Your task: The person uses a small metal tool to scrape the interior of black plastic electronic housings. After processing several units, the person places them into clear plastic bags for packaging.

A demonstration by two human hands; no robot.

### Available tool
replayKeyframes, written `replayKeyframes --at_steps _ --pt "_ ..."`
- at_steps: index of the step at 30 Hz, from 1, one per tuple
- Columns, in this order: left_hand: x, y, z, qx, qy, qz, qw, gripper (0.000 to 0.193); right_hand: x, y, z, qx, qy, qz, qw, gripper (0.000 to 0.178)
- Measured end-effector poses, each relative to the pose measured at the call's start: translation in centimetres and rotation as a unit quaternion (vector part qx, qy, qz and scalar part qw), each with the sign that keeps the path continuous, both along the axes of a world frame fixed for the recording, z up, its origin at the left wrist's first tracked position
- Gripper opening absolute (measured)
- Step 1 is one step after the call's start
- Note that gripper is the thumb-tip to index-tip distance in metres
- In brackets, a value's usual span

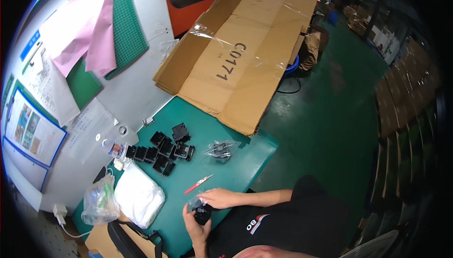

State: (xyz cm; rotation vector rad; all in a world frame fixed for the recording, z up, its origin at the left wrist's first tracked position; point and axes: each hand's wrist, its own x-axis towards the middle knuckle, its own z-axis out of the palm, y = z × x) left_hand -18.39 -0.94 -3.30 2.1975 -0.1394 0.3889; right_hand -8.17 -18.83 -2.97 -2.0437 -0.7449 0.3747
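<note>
Close to my body, my left hand is closed round a small black plastic part. My right hand comes in from the right, and its fingers pinch a clear plastic bag at the upper end of that part. Whether the part sits inside the bag I cannot tell. Just beyond my hands lies a red-handled pointed tool, perhaps a craft knife. Farther off on the green table rests a bagged black part. Left of it, several open black plastic housings stand in a loose cluster.
A large cardboard box covers the table's far end. On the left are a white bag, a clear bag with contents, a plastic bottle and a black strap. Stacked cartons stand at the right.
</note>
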Motion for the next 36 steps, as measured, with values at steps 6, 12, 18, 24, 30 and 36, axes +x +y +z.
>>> replayKeyframes --at_steps 6,12,18,24,30,36 --pt "0.6 0.2 1.4 -0.016 0.004 0.043 0.999 0.057 -1.3 0.4 0.8 -0.03 -0.015 -0.064 0.997 0.043" --pt "1.8 -1.2 3.0 0.058 -0.02 0.129 0.99 0.054 -2.8 1.0 1.3 0.072 -0.11 -0.105 0.986 0.045" --pt "3.5 -2.5 2.6 -0.066 -0.066 0.191 0.977 0.056 -2.1 2.7 0.7 0.122 -0.078 -0.215 0.966 0.037" --pt "4.5 -2.4 2.4 -0.072 -0.117 0.222 0.965 0.058 -3.0 3.6 0.7 0.125 -0.048 -0.166 0.977 0.029" --pt "3.9 -2.3 1.8 -0.223 -0.047 0.211 0.951 0.055 -1.8 3.4 1.1 0.157 -0.004 -0.223 0.962 0.025" --pt "4.0 -3.1 0.1 -0.361 -0.089 0.231 0.899 0.055 -3.7 4.0 -0.3 0.122 0.0 -0.169 0.978 0.018"
